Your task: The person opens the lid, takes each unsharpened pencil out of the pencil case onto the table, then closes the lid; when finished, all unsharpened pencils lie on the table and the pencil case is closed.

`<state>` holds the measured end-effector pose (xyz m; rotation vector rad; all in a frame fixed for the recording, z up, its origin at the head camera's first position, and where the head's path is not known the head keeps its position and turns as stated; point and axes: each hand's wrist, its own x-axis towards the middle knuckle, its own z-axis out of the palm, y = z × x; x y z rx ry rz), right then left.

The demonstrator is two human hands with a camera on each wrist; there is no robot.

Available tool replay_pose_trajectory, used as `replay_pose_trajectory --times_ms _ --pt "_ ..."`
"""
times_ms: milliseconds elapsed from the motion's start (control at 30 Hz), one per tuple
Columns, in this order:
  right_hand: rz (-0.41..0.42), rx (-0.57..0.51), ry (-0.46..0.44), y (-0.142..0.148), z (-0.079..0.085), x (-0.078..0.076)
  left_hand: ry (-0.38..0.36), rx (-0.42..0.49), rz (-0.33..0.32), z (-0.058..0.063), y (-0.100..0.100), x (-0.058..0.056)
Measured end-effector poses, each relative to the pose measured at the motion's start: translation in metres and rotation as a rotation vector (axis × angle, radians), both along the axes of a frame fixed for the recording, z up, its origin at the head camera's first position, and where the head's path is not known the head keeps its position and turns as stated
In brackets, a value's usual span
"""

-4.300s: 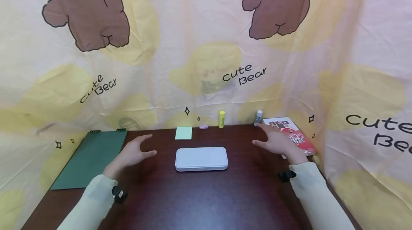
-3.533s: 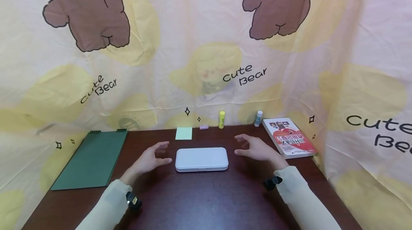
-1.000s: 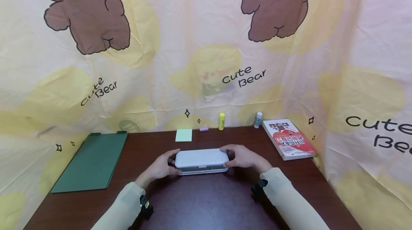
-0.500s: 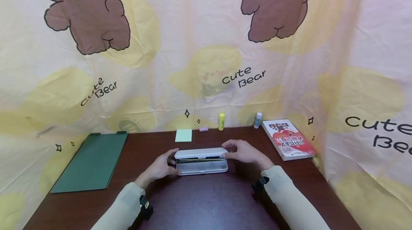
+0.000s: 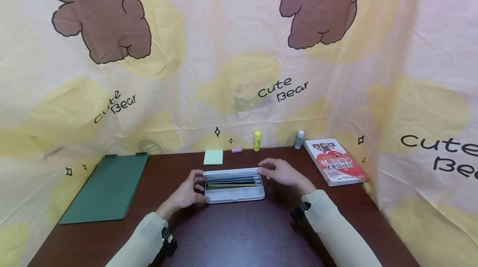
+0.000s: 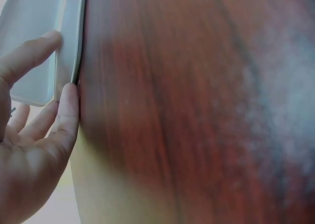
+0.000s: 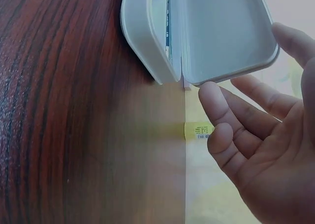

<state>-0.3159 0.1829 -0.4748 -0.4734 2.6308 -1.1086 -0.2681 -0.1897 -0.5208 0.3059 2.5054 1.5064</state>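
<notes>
A white pencil case (image 5: 225, 195) lies at mid-table, its lid (image 5: 231, 172) raised and hinged along the far side. Several pencils (image 5: 233, 184) lie in the long rear compartment; the front one shows bare plastic. My left hand (image 5: 184, 194) grips the case's left end, thumb near the front corner and other fingers around the side, as the left wrist view also shows. With thumb and fingers my right hand (image 5: 285, 173) holds the lid's right end. In the right wrist view, the thumb is at the lid's free edge and a fingertip touches its corner near the hinge.
Behind the case stand a yellow glue stick (image 5: 257, 141) and a white-capped glue stick (image 5: 299, 139). A pale green sticky-note pad (image 5: 213, 157) and a small pink eraser (image 5: 236, 150) lie nearby. A green notebook (image 5: 104, 190) lies left; a book (image 5: 336, 161) lies right.
Both hands have come in from the sides to the pencil case. Its lid, closed at first, has swung up and back with my right hand, uncovering the pencils. The left hand stays at the left end.
</notes>
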Motion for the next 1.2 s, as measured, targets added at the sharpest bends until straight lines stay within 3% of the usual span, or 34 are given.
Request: replay_pose_trajectory --times_ms 467,767,1200 --pt "-0.047 -0.03 -0.033 -0.0029 0.002 -0.0027 0.047 -0.064 0.002 -0.0008 0.0018 -0.0009" --pt "-0.042 -0.029 -0.026 -0.0017 0.0025 -0.0042 0.113 -0.157 -0.053 0.0004 0.0036 -0.0008" --pt "-0.071 -0.015 -0.02 -0.001 -0.0025 -0.0085 0.12 -0.201 -0.073 0.0001 0.0038 -0.0036"
